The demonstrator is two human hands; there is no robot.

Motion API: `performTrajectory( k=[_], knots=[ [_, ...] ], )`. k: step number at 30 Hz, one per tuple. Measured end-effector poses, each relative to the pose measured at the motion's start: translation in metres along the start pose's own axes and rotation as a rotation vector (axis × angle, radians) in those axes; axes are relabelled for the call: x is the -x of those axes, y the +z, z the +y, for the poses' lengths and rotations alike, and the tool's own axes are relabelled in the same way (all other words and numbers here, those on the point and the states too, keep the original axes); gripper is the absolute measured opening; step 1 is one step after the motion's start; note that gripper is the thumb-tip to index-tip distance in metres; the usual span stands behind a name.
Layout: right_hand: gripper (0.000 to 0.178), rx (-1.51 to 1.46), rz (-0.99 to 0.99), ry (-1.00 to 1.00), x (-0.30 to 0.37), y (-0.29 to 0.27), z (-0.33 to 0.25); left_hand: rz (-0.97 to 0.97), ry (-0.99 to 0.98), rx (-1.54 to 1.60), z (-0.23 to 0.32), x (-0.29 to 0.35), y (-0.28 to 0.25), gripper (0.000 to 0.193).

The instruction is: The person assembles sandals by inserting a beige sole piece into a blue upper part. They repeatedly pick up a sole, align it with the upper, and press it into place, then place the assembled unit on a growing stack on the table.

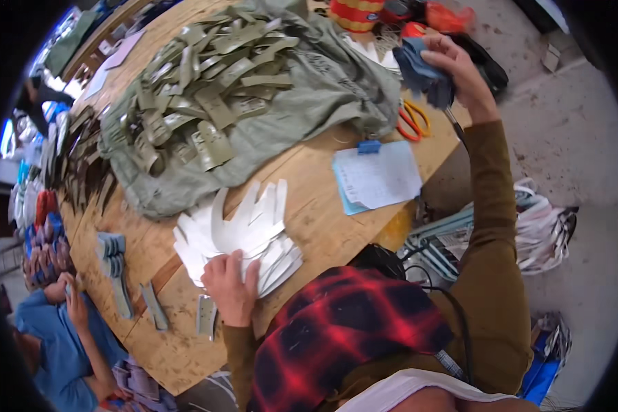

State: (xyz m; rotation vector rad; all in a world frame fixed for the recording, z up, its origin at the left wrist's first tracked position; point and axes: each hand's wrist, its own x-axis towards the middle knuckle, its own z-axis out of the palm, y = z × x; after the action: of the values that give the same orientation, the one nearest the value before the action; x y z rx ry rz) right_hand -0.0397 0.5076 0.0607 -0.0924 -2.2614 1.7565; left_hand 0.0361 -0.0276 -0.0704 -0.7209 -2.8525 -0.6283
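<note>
My left hand [231, 288] rests flat on a stack of white curved paper patterns [244, 230] on the wooden table [309, 172], fingers spread on its near edge. My right hand [454, 65] is stretched out to the far right corner of the table and grips a bundle of dark blue fabric pieces [419, 69]. Orange-handled scissors [412, 118] lie just below that hand.
A grey-green cloth [302, 103] carries several olive fabric strips [213, 82]. A clipped stack of paper sheets [376, 175] lies at the table edge. Blue-grey cut pieces [113, 257] sit at left. Another person in blue [62, 336] sits lower left. Bags [529, 226] lie on the floor.
</note>
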Motion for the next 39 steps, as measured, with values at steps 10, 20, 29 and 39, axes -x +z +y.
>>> performTrajectory(
  k=[10, 20, 29, 39],
  knots=[
    [0.025, 0.219, 0.027, 0.338, 0.015, -0.133, 0.081, -0.063, -0.042, -0.009, 0.003, 0.002, 0.001, 0.035],
    [0.022, 0.426, 0.029, 0.365, 0.102, -0.151, 0.194, -0.140, -0.056, -0.025, 0.006, -0.005, -0.002, 0.034],
    [0.027, 0.249, 0.073, 0.510, 0.094, -0.159, 0.184, -0.086, -0.033, -0.004, 0.007, -0.005, 0.000, 0.033],
    [0.029, 0.120, 0.024, 0.183, -0.049, -0.139, 0.081, -0.064, -0.062, -0.017, 0.009, -0.005, 0.001, 0.035]
  ],
)
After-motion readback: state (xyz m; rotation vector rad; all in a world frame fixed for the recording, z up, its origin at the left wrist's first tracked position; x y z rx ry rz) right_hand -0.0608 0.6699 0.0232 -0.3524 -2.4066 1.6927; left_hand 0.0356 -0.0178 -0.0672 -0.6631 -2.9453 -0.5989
